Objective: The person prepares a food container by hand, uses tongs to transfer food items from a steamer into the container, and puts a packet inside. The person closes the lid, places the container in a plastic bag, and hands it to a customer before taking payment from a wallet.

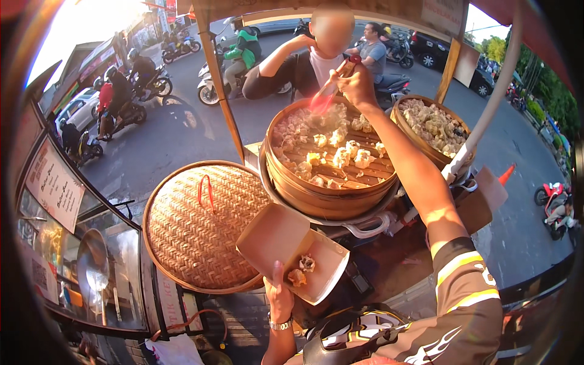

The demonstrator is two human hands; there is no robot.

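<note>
My left hand [280, 298] grips an open cardboard takeaway box [325, 267] from below, the thumb over its fold. Two dumplings [306, 263] lie inside, one pale and one orange-brown. My right arm reaches across a large round bamboo steamer [334, 204]; beyond its middle, my right hand [358, 88] is closed around what look like tongs [325, 97]. Their red-tinted end points down at the dumplings heaped on the steamer's far left; glare hides whether it grips one. Several other dumplings [342, 157] sit loosely on the slatted base.
A woven bamboo lid [201, 237] with a red loop lies left of the steamer. Behind my right arm stands a second steamer [435, 125] full of dumplings. Wooden posts [222, 91] hold the stall's roof. A person [322, 55] stands across from me; motorbikes [213, 85] are on the road.
</note>
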